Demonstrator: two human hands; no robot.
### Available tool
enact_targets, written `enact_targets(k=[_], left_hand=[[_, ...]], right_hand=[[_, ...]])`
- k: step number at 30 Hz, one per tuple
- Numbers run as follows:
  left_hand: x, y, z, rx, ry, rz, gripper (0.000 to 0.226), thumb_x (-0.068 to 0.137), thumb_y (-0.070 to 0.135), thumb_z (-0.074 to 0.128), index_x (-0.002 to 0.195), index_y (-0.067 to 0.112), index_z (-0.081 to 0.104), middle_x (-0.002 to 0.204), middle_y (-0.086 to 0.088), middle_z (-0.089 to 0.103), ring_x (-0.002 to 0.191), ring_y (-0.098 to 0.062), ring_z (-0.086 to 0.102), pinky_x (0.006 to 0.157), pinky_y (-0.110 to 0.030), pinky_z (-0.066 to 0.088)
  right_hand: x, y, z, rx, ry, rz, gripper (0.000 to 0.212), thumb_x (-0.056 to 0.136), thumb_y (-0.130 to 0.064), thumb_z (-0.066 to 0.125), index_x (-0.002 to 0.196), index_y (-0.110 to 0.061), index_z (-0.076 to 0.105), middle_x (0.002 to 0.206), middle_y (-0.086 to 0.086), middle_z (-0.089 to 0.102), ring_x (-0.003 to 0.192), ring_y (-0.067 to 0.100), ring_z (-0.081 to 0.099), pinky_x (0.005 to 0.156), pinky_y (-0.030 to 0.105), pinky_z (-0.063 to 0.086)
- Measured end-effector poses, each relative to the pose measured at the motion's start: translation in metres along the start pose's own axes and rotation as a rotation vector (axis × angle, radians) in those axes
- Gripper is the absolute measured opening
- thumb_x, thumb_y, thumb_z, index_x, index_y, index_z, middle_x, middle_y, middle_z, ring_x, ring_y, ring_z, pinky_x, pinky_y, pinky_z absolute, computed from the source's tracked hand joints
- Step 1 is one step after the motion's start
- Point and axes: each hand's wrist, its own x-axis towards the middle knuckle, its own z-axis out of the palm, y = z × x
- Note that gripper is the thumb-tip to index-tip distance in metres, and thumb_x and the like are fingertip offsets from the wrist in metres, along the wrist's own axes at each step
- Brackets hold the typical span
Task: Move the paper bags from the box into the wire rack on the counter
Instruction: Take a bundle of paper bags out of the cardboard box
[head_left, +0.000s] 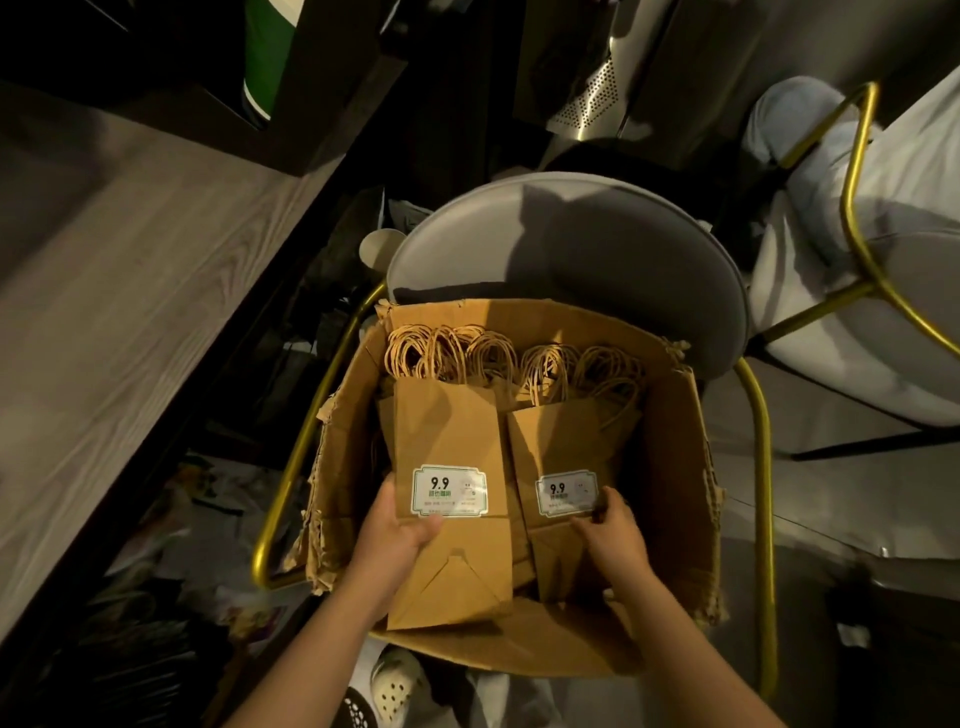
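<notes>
— What lay nearest the box?
— A pale perforated clog (395, 686) on the floor just before it. Two bare forearms reached in over the near flap of the cardboard box (670, 415).
— And the hands?
— The left hand (395, 530) gripped the left stack of paper bags (447, 426), thumb on the front just under the sticker, fingers behind. The right hand (610, 535) had its fingers curled on the right stack of paper bags (566, 441), pinching the top bag beside its sticker.
— Could you read the stickers?
— The white labels (450, 491) had a green border and a bold "9.9". The smaller print was too blurred.
— Materials?
— Flat brown kraft paper, with twisted paper-cord handles (493, 353) looped at the box's far side. The box walls were ragged corrugated card. It stood on a grey padded chair (571, 244) with a gold tube frame, and left of the box ran a wood-grain counter (104, 312).
</notes>
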Motion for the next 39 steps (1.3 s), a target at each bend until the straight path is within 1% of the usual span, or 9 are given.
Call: enact_targets(k=[6, 11, 15, 18, 22, 27, 32, 36, 39], left_hand=[[0.004, -0.003, 0.002, 0.034, 0.018, 0.006, 0.062, 0.09, 0.007, 0.06, 0.142, 0.029, 0.034, 0.109, 0.013, 0.057, 0.097, -0.011, 0.054, 0.078, -0.031, 0.047], [0.004, -0.006, 0.001, 0.056, 0.028, 0.016, 0.061, 0.09, 0.008, 0.061, 0.14, 0.029, 0.036, 0.109, 0.013, 0.057, 0.099, -0.012, 0.054, 0.075, -0.03, 0.047], [0.003, -0.005, 0.001, 0.077, 0.03, 0.016, 0.059, 0.09, 0.007, 0.06, 0.14, 0.028, 0.036, 0.11, 0.011, 0.056, 0.107, -0.018, 0.055, 0.084, -0.036, 0.047], [0.005, -0.006, 0.002, 0.118, 0.046, 0.013, 0.058, 0.09, 0.007, 0.06, 0.14, 0.028, 0.037, 0.123, 0.005, 0.057, 0.119, -0.022, 0.053, 0.096, -0.044, 0.046], [0.004, -0.005, 0.004, 0.133, 0.076, 0.02, 0.058, 0.09, 0.008, 0.06, 0.141, 0.027, 0.038, 0.128, 0.002, 0.057, 0.118, -0.022, 0.054, 0.097, -0.048, 0.048], [-0.002, -0.003, 0.004, 0.133, 0.075, 0.054, 0.044, 0.093, 0.009, 0.056, 0.133, 0.026, 0.045, 0.124, 0.003, 0.059, 0.117, -0.02, 0.055, 0.094, -0.044, 0.048], [-0.007, 0.003, 0.007, 0.047, 0.019, 0.064, 0.04, 0.097, 0.017, 0.051, 0.133, 0.03, 0.042, 0.106, 0.016, 0.056, 0.098, -0.01, 0.055, 0.074, -0.031, 0.045], [-0.01, 0.003, 0.012, -0.021, -0.003, 0.015, 0.039, 0.1, 0.023, 0.045, 0.136, 0.035, 0.039, 0.119, 0.009, 0.057, 0.111, -0.019, 0.056, 0.092, -0.046, 0.048], [-0.012, 0.004, 0.013, -0.057, -0.004, 0.017, 0.034, 0.1, 0.032, 0.041, 0.133, 0.038, 0.04, 0.119, 0.008, 0.059, 0.109, -0.018, 0.058, 0.09, -0.045, 0.049]], right_hand=[[0.017, 0.018, 0.006, -0.121, -0.054, 0.055, 0.099, 0.08, -0.025, 0.076, 0.154, -0.016, 0.011, 0.155, 0.009, 0.025, 0.138, 0.032, 0.035, 0.11, 0.048, 0.038], [0.002, 0.017, 0.016, -0.279, 0.109, -0.029, 0.087, 0.083, -0.027, 0.074, 0.15, -0.016, 0.02, 0.15, 0.01, 0.024, 0.131, 0.03, 0.042, 0.106, 0.044, 0.038], [-0.007, 0.011, 0.007, 0.142, 0.049, -0.044, 0.046, 0.086, -0.018, 0.07, 0.126, -0.026, 0.049, 0.127, 0.0, 0.054, 0.11, 0.022, 0.058, 0.092, 0.044, 0.052], [-0.018, 0.002, -0.01, 0.384, 0.028, -0.113, 0.024, 0.092, -0.021, 0.061, 0.111, -0.035, 0.054, 0.116, -0.007, 0.06, 0.102, 0.014, 0.058, 0.085, 0.038, 0.05], [-0.031, -0.009, -0.022, 0.468, 0.017, -0.184, 0.022, 0.093, -0.021, 0.06, 0.104, -0.039, 0.055, 0.113, -0.01, 0.06, 0.104, 0.013, 0.058, 0.087, 0.039, 0.048], [-0.046, -0.019, -0.031, 0.674, -0.063, -0.174, 0.021, 0.093, -0.014, 0.059, 0.112, -0.023, 0.061, 0.107, -0.003, 0.072, 0.1, 0.018, 0.067, 0.083, 0.037, 0.052], [-0.059, -0.031, -0.023, 0.738, -0.169, -0.165, 0.028, 0.092, -0.013, 0.06, 0.118, -0.022, 0.058, 0.103, -0.002, 0.074, 0.093, 0.014, 0.07, 0.076, 0.032, 0.051], [-0.063, -0.034, -0.002, 0.719, -0.194, -0.12, 0.027, 0.093, -0.017, 0.059, 0.115, -0.034, 0.056, 0.106, -0.008, 0.07, 0.097, 0.014, 0.066, 0.076, 0.032, 0.05], [-0.062, -0.034, 0.014, 0.68, -0.163, -0.107, 0.031, 0.093, -0.023, 0.061, 0.118, -0.039, 0.054, 0.114, -0.012, 0.062, 0.105, 0.013, 0.059, 0.089, 0.038, 0.05]])
